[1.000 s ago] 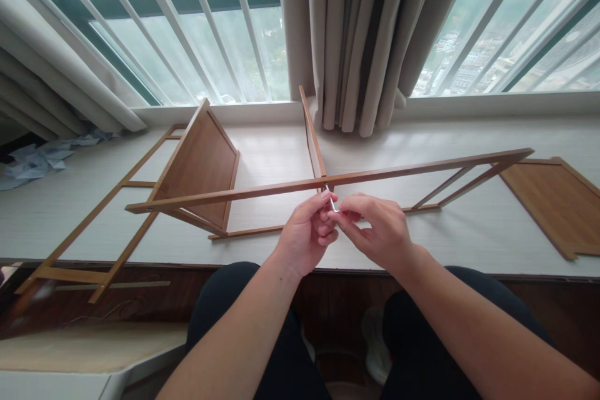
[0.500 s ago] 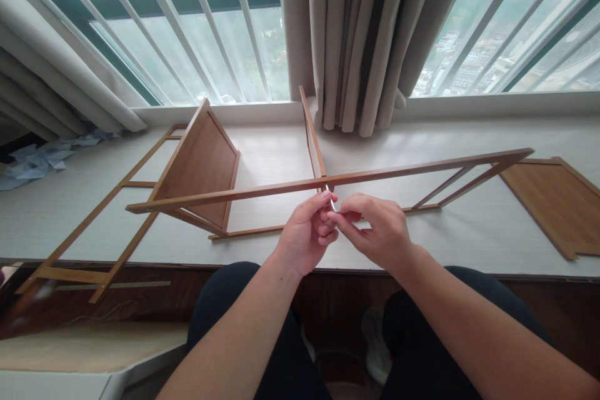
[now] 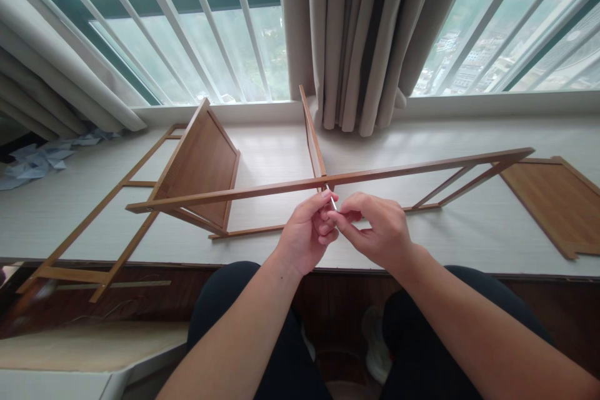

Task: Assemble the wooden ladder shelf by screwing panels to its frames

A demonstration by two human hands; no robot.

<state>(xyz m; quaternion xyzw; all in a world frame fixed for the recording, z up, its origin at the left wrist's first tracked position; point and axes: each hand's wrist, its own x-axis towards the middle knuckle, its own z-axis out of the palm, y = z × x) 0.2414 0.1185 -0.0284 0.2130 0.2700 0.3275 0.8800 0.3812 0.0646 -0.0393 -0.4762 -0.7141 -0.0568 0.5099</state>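
Observation:
A thin silver hex key (image 3: 332, 199) runs between my two hands, its upper end against the long wooden rail (image 3: 262, 189) of a brown frame, where a shelf panel (image 3: 313, 131) meets it. My left hand (image 3: 307, 231) is closed, with thumb and fingers around the key's upper part. My right hand (image 3: 375, 225) pinches the key's lower end between thumb and forefinger. The fastener at the key's tip is too small to make out. A second wooden panel (image 3: 201, 165) stands upright at the frame's left end.
The frame stands on a pale ledge (image 3: 262, 131) below barred windows. A ladder-like wooden side piece (image 3: 140, 184) leans at the left, over the ledge's front edge. A loose wooden panel (image 3: 557, 200) lies at the right. Curtains (image 3: 356, 37) hang behind; crumpled paper (image 3: 37, 159) lies far left.
The hex key's visible lower part has turned slightly between my fingers. Both hands and the wooden frame stay in nearly the same place.

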